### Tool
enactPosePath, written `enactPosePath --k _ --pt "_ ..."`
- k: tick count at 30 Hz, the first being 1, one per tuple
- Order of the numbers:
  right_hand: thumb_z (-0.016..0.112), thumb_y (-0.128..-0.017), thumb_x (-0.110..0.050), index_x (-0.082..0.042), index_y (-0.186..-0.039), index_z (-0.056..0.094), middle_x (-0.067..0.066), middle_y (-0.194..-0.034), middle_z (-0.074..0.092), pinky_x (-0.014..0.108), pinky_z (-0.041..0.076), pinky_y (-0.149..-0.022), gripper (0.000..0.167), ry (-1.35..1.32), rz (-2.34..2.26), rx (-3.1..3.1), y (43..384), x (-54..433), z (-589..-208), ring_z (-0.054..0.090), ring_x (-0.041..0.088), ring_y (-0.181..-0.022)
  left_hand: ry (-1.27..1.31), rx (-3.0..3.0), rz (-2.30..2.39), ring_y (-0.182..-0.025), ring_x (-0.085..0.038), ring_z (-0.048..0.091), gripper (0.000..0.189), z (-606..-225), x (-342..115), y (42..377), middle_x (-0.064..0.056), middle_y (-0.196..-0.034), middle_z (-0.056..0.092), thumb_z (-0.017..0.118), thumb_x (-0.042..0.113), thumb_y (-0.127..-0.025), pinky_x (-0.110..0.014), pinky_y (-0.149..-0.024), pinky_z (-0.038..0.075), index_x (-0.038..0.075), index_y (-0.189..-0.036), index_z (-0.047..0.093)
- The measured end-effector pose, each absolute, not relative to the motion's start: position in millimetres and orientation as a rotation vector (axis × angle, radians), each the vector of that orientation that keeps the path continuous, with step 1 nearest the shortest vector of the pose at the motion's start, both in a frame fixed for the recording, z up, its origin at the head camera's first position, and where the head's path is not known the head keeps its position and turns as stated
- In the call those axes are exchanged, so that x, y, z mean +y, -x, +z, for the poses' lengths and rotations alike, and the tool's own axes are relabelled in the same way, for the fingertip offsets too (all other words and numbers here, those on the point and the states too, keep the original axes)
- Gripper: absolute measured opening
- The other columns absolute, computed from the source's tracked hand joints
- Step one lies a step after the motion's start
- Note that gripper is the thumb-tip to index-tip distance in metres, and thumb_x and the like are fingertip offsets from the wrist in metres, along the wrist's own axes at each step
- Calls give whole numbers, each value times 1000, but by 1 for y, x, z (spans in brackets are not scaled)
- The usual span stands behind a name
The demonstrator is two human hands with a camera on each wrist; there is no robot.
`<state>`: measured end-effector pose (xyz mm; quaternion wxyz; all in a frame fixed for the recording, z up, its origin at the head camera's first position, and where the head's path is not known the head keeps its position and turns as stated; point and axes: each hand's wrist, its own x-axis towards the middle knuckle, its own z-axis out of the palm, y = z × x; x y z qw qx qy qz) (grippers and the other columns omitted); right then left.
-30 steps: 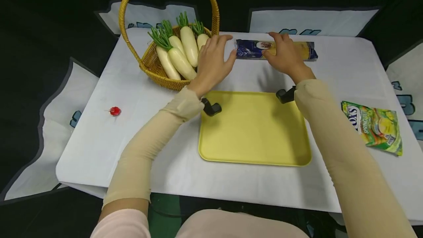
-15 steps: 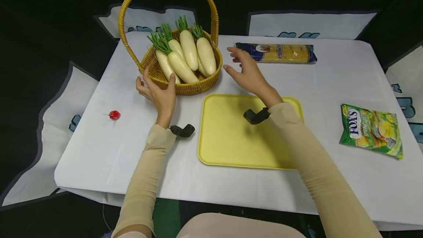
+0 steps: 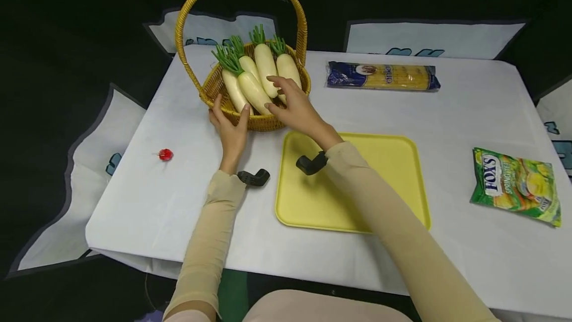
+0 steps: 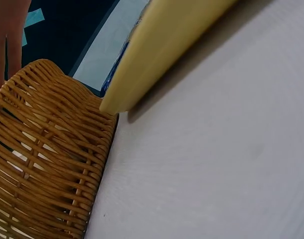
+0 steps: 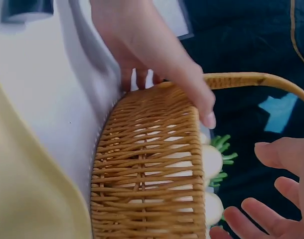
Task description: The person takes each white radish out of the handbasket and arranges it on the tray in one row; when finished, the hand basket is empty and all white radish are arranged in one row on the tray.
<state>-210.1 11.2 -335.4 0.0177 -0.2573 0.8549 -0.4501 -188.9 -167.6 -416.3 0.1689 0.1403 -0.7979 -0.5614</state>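
A wicker basket (image 3: 263,123) with a tall arched handle stands at the back left of the table in the head view, holding several white radishes (image 3: 253,92) with green stems. My left hand (image 3: 232,135) grips the basket's near left side. In the right wrist view, the thumb of that left hand (image 5: 157,45) lies over the basket rim (image 5: 197,164), its other fingers partly hidden behind the weave. My right hand (image 3: 298,109) hovers over the basket's near right rim, fingers spread and holding nothing. Its fingertips overlap the radishes in the head view.
A yellow tray (image 3: 397,163) lies in front of the basket, under my right forearm. Behind it is a pack of spaghetti (image 3: 384,76). A green FOX'S candy bag (image 3: 516,185) lies at right, a small red item (image 3: 165,154) at left.
My hands have left the spaghetti pack area. The left hand moved left and took hold of the basket's side; the right hand moved left to above the radishes.
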Motion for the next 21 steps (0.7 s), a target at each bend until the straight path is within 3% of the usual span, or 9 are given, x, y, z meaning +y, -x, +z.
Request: enactPosePath --k 12,21 --pt "65 -82 -28 -25 -145 17 15 -136 31 36 42 -89 79 551 -1061 2667 236 -27 -339 40 27 -116 -406 -2315 -1579 -139 -36 -3 78 -416 -168 188 -17 -150 -12 53 61 -79 -54 -109 12 36 -141 14" --pt "69 -78 -25 -21 -144 21 15 -134 20 36 40 -89 82 426 -893 2738 239 -44 -339 30 29 -115 -403 -2328 -1554 -139 -35 -1 79 -413 -169 187 -18 -149 -10 52 61 -80 -51 -110 14 30 -142 15"
